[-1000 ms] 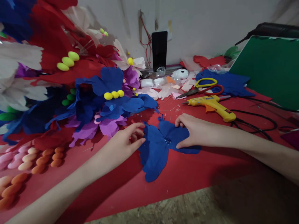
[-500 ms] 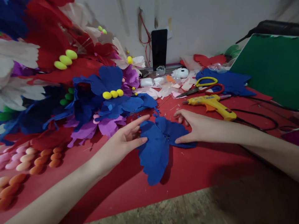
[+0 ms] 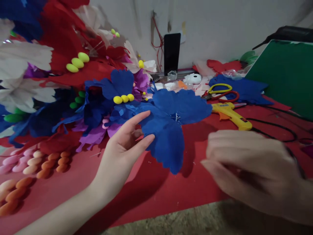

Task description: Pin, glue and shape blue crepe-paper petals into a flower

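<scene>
Blue butterfly (image 3: 167,137): scalloped edges, wings spread, whitish strands at the centre; raised over the red table (image 3: 176,192), shadow beneath. Left hand (image 3: 119,150) grips its left edge, thumb and fingers closed on it. Right hand (image 3: 251,169) apart from it, blurred, fingers curled together; cannot tell whether it holds anything. Right wing hides the nose of the yellow glue gun (image 3: 231,114) and part of the scissors (image 3: 220,85). Heaped petals (image 3: 97,73) crowd the left.

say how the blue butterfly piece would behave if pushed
The blue butterfly piece is probably light, since the left hand holds it up by one side. It seems fairly stiff, spread out above the red table. Its thin, scalloped edges would likely crease.
</scene>
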Action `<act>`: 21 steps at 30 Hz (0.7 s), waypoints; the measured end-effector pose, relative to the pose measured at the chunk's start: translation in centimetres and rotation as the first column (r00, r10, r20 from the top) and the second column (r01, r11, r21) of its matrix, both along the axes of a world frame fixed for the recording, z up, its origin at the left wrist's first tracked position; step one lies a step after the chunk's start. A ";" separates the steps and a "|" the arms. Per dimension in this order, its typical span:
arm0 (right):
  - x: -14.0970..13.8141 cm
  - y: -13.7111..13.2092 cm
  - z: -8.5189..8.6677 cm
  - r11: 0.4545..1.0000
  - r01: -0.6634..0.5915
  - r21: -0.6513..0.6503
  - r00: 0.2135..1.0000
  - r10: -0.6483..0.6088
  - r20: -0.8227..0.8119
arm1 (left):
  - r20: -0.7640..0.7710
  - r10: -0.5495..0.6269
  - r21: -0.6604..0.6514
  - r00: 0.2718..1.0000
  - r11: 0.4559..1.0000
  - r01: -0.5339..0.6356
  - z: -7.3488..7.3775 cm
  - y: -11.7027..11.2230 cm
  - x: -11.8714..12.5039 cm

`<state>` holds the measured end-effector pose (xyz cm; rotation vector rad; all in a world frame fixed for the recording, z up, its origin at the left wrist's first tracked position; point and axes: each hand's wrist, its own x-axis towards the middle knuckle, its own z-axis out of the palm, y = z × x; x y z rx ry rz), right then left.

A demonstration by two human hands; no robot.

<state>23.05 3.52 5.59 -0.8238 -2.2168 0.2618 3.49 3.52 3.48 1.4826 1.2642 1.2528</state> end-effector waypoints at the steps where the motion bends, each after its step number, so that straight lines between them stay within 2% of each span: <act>1: -0.2 0.0 -0.5 0.997 0.018 -0.073 0.999 -0.015 0.032 | -0.001 0.014 0.029 1.000 0.999 -0.014 0.0 0.0 0.0; 2: -0.4 0.2 -0.9 0.980 0.062 -0.187 0.998 -0.055 0.039 | 0.004 0.017 0.051 1.000 0.999 -0.017 0.0 0.0 0.0; 3: -0.6 0.6 -1.4 0.937 0.086 -0.339 0.996 -0.080 0.032 | 0.017 0.010 0.060 1.000 0.998 -0.011 0.1 0.0 0.0; 4: -0.8 0.9 -1.7 0.855 0.067 -0.514 0.997 -0.080 -0.003 | 0.042 -0.004 0.061 0.999 0.998 0.002 0.2 -0.1 0.1; 6: -1.1 1.6 -2.1 0.622 -0.098 -0.777 0.983 -0.059 -0.171 | 0.124 -0.038 0.035 0.992 0.999 0.034 0.4 -0.3 0.2; 7: -1.3 1.7 -2.3 0.514 -0.198 -0.835 0.961 -0.064 -0.268 | 0.170 -0.049 0.015 0.984 0.999 0.047 0.5 -0.3 0.3; 8: -1.4 1.7 -2.4 0.439 -0.281 -0.853 0.933 -0.084 -0.350 | 0.208 -0.050 -0.003 0.977 0.999 0.052 0.6 -0.4 0.3; 10: -1.6 1.5 -2.5 0.364 -0.364 -0.857 0.892 -0.129 -0.434 | 0.229 -0.030 -0.024 0.973 0.999 0.037 0.5 -0.5 0.4; 12: -1.7 1.1 -2.6 0.334 -0.389 -0.858 0.880 -0.143 -0.454 | 0.193 0.008 -0.029 0.981 1.000 -0.002 0.5 -0.4 0.3; 14: -1.7 0.8 -2.7 0.331 -0.402 -0.854 0.874 -0.138 -0.466 | 0.157 0.039 -0.031 0.987 0.999 -0.035 0.5 -0.3 0.3; 18: -1.6 0.3 -2.7 0.407 -0.382 -0.830 0.878 -0.122 -0.464 | 0.160 0.062 -0.055 0.985 0.997 -0.053 0.7 -0.1 0.1; 21: -1.5 0.3 -2.6 0.444 -0.362 -0.820 0.889 -0.101 -0.447 | 0.165 0.074 -0.069 0.984 0.996 -0.063 0.8 -0.1 0.1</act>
